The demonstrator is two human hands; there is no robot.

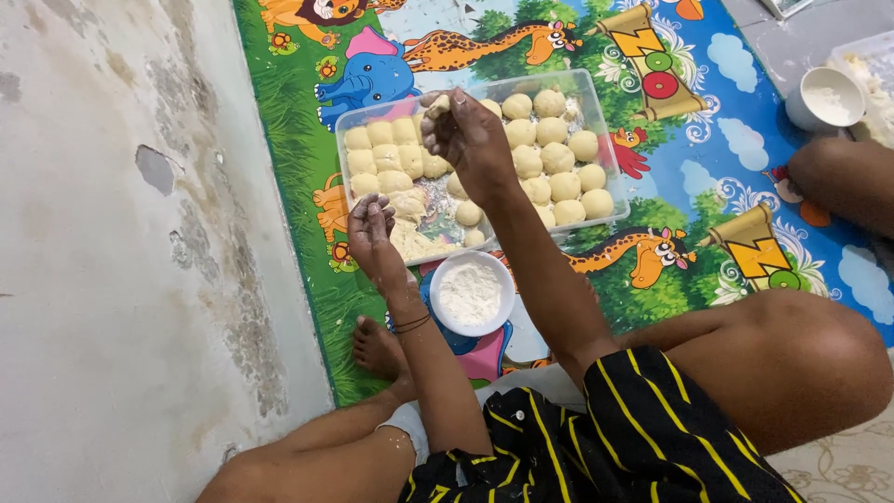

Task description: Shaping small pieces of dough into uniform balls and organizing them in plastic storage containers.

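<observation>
A clear plastic tray [607, 140] lies on the colourful mat and holds several pale dough balls [559, 158] in rows. My right hand [475, 144] hovers over the tray's middle, its fingertips pinched on a small dough ball [438, 105]. My left hand [372, 237] is at the tray's near left corner, fingers loosely curled beside a lump of unshaped dough [408, 207]; it holds nothing that I can make out. A white bowl of flour [471, 294] stands just in front of the tray, between my forearms.
The animal-print play mat [708, 158] covers the floor; bare concrete [121, 233] lies to the left. My bare foot [377, 349] rests at the mat's edge. At the far right, another person's limb [843, 177] and a white cup of flour [824, 98].
</observation>
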